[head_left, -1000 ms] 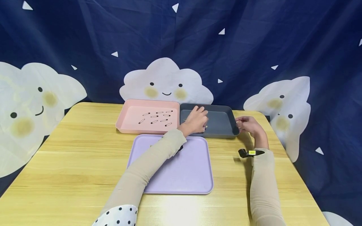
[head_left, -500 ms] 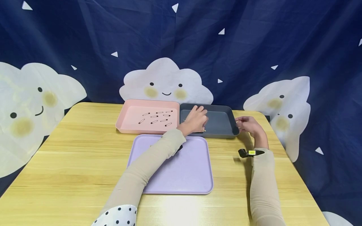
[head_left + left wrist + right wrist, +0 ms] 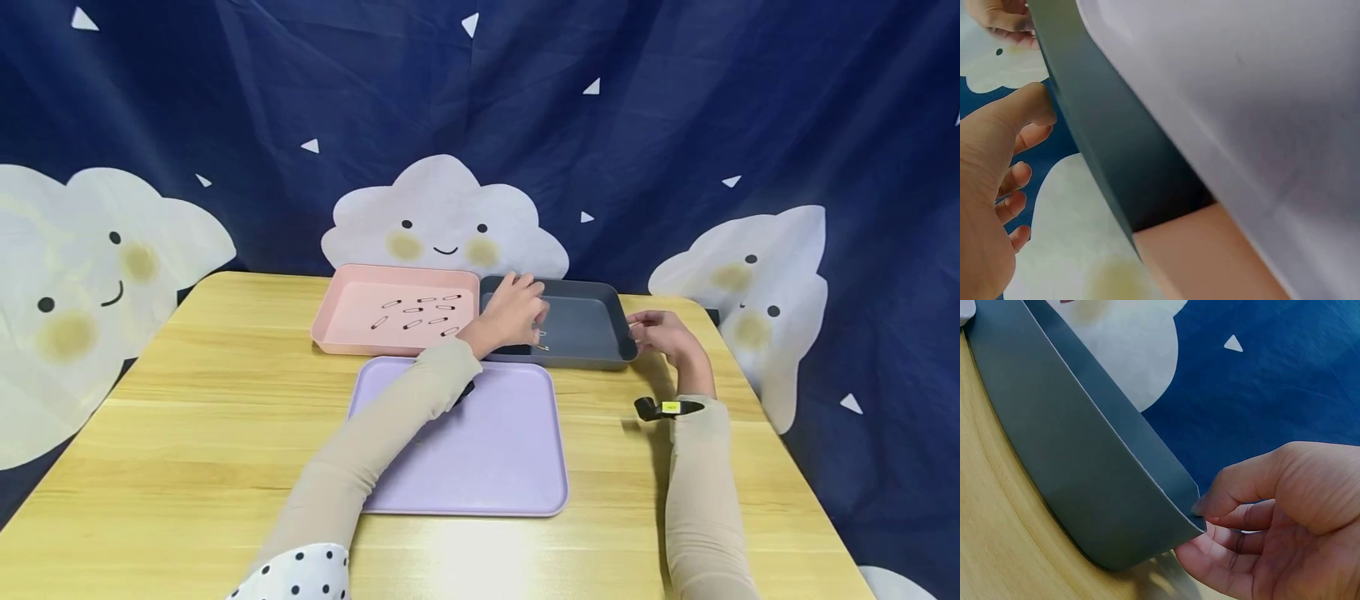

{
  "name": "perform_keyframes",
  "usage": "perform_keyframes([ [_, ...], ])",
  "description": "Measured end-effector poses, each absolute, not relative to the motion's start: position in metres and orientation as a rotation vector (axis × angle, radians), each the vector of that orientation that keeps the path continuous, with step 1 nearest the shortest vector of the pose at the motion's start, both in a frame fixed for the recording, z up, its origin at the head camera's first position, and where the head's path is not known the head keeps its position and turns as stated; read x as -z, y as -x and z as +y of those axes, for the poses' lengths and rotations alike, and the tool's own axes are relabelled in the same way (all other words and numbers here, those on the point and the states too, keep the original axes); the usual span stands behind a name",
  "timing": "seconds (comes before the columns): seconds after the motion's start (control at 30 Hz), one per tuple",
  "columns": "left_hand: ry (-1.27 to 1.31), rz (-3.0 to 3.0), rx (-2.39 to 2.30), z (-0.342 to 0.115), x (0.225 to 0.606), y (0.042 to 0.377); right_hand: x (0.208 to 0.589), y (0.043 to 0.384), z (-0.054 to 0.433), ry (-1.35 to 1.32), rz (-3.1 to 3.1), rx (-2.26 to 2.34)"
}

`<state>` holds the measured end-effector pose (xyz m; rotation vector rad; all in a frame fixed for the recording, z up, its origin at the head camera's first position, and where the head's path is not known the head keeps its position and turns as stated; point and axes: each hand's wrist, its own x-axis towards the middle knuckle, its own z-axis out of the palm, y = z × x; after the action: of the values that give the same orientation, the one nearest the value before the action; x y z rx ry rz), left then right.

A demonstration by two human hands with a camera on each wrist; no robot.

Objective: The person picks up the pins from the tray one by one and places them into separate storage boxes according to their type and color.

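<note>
My left hand is over the left part of a dark grey tray, its fingers loosely bent. In the left wrist view, nothing shows between the thumb and fingers of the left hand. Just beside that hand, gold safety pins lie on the grey tray's floor; others may be hidden beneath the hand. At the tray's right end, my right hand pinches the wall. The right wrist view shows the thumb of the right hand inside the rim of the grey tray and its fingers outside.
A pink tray with several black safety pins adjoins the grey tray's left side. In front is a flat lilac tray, partly covered by my left arm. All stand on a wooden table before a blue cloud-patterned curtain.
My left hand has shifted slightly left and back, and gold safety pins now show in the grey tray beside it. The right hand keeps its hold. The head view has shifted a little.
</note>
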<state>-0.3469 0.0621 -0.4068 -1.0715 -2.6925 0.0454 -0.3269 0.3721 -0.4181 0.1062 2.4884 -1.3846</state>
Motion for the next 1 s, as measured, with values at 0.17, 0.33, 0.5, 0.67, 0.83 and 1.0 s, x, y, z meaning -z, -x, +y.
perform_keyframes([
  [0.17,1.082,-2.641,-0.021,0.053,0.398,0.343,0.415,0.323,0.37,-0.085,2.496,1.377],
  [0.33,1.1,-2.606,-0.033,0.042,0.387,0.335,0.414,0.322,0.369,-0.086,2.507,1.372],
  [0.5,1.101,-2.569,-0.083,0.029,0.376,0.326,0.414,0.322,0.369,-0.088,2.502,1.375],
  [0.67,1.127,-2.523,-0.081,0.014,0.367,0.317,0.415,0.322,0.368,-0.091,2.493,1.383],
  [0.83,1.156,-2.487,-0.07,-0.003,0.36,0.309,0.415,0.322,0.369,-0.091,2.498,1.372],
  [1.0,1.169,-2.435,-0.045,-0.02,0.358,0.301,0.414,0.322,0.371,-0.085,2.502,1.373],
])
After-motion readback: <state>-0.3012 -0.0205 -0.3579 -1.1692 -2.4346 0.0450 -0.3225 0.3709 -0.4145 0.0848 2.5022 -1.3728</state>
